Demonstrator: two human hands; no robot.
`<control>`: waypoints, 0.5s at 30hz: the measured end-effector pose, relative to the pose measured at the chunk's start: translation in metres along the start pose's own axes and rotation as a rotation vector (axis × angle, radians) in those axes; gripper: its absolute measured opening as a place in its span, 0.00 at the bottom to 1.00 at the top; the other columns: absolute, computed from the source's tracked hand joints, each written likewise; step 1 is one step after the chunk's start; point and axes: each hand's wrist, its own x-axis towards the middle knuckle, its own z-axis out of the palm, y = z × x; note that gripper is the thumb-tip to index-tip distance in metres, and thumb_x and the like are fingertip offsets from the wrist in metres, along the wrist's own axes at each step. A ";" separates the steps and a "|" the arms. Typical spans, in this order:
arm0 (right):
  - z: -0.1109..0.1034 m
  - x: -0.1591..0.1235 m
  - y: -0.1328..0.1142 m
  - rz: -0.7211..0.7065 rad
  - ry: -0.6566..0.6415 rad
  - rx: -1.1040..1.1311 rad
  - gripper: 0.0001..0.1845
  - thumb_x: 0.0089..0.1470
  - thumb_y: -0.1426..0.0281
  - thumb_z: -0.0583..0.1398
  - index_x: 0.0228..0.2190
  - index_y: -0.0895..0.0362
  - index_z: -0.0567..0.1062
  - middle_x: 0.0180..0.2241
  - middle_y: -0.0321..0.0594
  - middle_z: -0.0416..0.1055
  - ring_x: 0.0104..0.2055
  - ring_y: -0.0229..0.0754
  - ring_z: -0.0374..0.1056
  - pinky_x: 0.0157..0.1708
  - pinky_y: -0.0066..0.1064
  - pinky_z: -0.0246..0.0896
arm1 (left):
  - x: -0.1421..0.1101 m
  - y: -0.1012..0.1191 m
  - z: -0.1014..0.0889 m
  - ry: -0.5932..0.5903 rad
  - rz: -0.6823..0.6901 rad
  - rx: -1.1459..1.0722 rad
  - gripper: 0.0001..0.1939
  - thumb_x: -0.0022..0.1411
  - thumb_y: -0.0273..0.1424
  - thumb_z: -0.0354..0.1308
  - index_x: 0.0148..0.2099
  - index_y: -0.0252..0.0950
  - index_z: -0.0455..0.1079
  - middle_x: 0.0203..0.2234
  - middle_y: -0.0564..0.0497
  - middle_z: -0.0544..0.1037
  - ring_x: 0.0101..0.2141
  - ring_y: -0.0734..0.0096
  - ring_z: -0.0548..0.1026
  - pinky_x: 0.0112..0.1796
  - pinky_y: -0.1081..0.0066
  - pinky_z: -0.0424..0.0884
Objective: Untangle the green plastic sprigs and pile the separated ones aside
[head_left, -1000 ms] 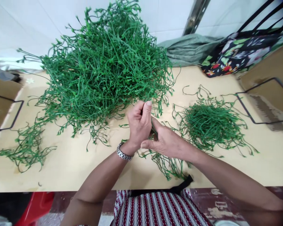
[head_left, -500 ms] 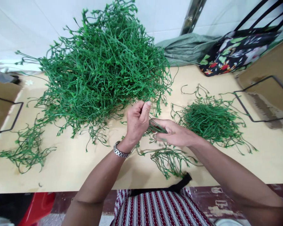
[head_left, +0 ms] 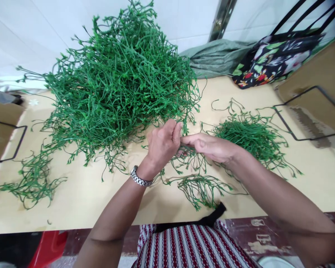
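Observation:
My left hand (head_left: 164, 140), with a metal watch (head_left: 139, 178) on its wrist, is closed in a fist over the table. My right hand (head_left: 213, 147) meets it from the right, thumb pressed toward the fingers. Thin green artificial stems (head_left: 191, 160) with small forked tips show under and between both hands; the grip itself is mostly hidden. A large heap of the same stems (head_left: 120, 82) rises behind my left hand. Beyond my right wrist lies a smaller pile (head_left: 245, 139). Closer to me is a loose little bunch (head_left: 202, 189).
Loose stems (head_left: 35, 176) are scattered at the table's left. Cardboard boxes with black wire frames (head_left: 309, 115) flank both sides. A floral bag (head_left: 276, 61) and grey-green cloth (head_left: 217, 57) rest against the wall. A red stool (head_left: 48, 247) stands below the front edge.
My right hand has rolled over, its back and thumb now covering the stems that showed between its fingers. My left fist has turned slightly and stays in about the same place.

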 end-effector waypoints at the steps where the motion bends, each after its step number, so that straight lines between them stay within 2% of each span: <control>1: -0.001 0.001 0.002 0.005 0.004 0.061 0.38 0.47 0.40 0.48 0.35 0.63 0.71 0.34 0.43 0.70 0.37 0.40 0.64 0.40 0.33 0.61 | 0.000 0.001 0.000 -0.023 0.013 0.022 0.18 0.60 0.37 0.48 0.21 0.37 0.51 0.14 0.58 0.50 0.18 0.76 0.47 0.24 0.71 0.42; 3: 0.002 0.004 0.005 0.050 0.007 0.135 0.29 0.46 0.48 0.57 0.37 0.62 0.71 0.35 0.41 0.70 0.39 0.40 0.65 0.42 0.33 0.60 | 0.001 0.002 0.002 -0.044 0.017 0.042 0.18 0.60 0.37 0.48 0.21 0.37 0.51 0.14 0.58 0.50 0.17 0.76 0.47 0.23 0.71 0.42; 6: 0.015 0.011 0.007 0.110 0.035 0.043 0.21 0.42 0.62 0.64 0.38 0.61 0.71 0.35 0.39 0.71 0.37 0.38 0.65 0.38 0.30 0.60 | 0.003 0.006 0.006 -0.026 -0.017 0.002 0.19 0.59 0.36 0.49 0.20 0.37 0.49 0.14 0.58 0.49 0.18 0.77 0.46 0.23 0.71 0.42; 10: 0.032 0.015 0.006 0.114 0.182 -0.085 0.10 0.48 0.67 0.58 0.31 0.63 0.69 0.27 0.37 0.68 0.28 0.35 0.61 0.29 0.27 0.58 | 0.009 0.006 0.009 -0.014 -0.076 -0.115 0.20 0.59 0.35 0.50 0.19 0.36 0.46 0.15 0.58 0.49 0.19 0.77 0.47 0.23 0.71 0.44; 12: 0.038 0.014 0.006 0.100 0.261 -0.235 0.10 0.53 0.67 0.52 0.30 0.62 0.68 0.27 0.39 0.66 0.28 0.35 0.60 0.29 0.29 0.57 | 0.013 0.002 0.010 -0.005 -0.123 -0.198 0.21 0.59 0.35 0.50 0.19 0.36 0.46 0.14 0.58 0.49 0.19 0.78 0.48 0.22 0.72 0.45; 15: 0.045 0.012 0.008 0.032 0.365 -0.586 0.14 0.57 0.68 0.46 0.31 0.63 0.66 0.30 0.44 0.66 0.31 0.39 0.61 0.33 0.33 0.58 | 0.018 -0.007 0.012 0.007 -0.234 -0.366 0.20 0.59 0.34 0.49 0.19 0.36 0.47 0.15 0.58 0.49 0.18 0.79 0.48 0.20 0.73 0.45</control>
